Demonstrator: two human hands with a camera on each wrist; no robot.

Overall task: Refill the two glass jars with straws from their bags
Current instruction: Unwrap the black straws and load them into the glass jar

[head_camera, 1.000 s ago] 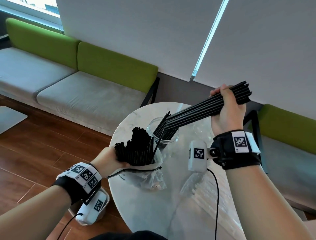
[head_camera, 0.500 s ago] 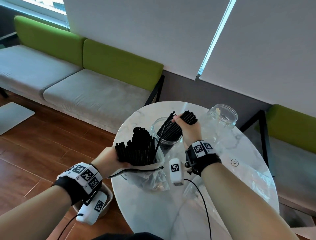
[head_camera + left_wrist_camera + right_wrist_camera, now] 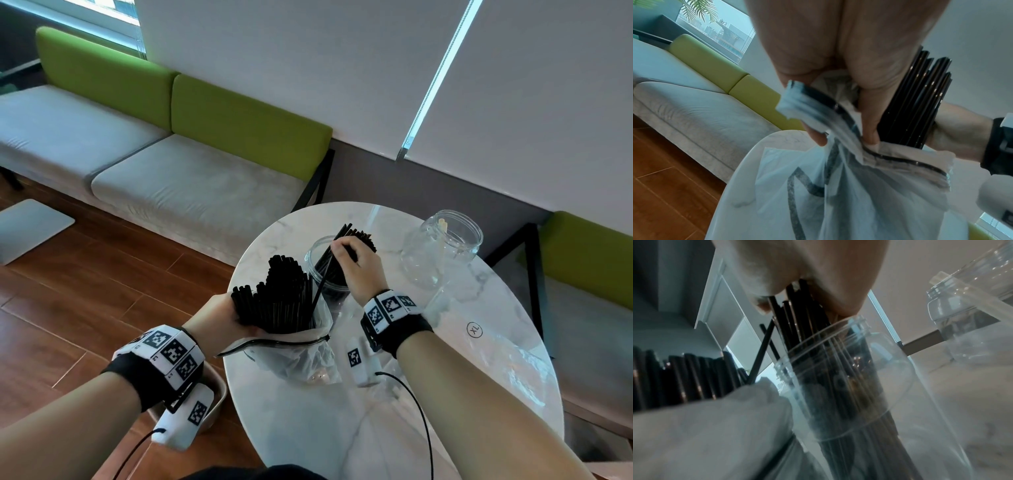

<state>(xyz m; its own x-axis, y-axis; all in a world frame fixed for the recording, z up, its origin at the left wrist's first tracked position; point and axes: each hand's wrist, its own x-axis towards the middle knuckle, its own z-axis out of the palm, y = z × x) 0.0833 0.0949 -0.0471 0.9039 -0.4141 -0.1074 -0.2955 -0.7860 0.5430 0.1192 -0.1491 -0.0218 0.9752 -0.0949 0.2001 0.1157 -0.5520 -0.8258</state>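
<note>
My left hand [image 3: 219,318] grips a translucent bag [image 3: 301,356] with a thick bundle of black straws [image 3: 277,298] standing out of its mouth; the left wrist view shows the fingers [image 3: 869,113] curled round the bag's [image 3: 869,186] rim and the straws [image 3: 920,100]. My right hand [image 3: 356,263] holds a bunch of black straws [image 3: 803,318] upright inside the near glass jar [image 3: 315,257], its fingers at the jar's [image 3: 849,386] mouth. A second glass jar [image 3: 442,253] stands at the far right with one pale straw [image 3: 444,224] in it.
The jars stand on a round white marble table [image 3: 308,428]. A clear bag [image 3: 496,359] marked XL lies flat on its right side. A grey and green bench [image 3: 171,164] runs along the wall behind. A pale bin [image 3: 215,404] sits on the wooden floor at the left.
My right hand has brought its bunch of black straws down from high at the right and lowered it upright into the near jar. The left hand has stayed put with the bag.
</note>
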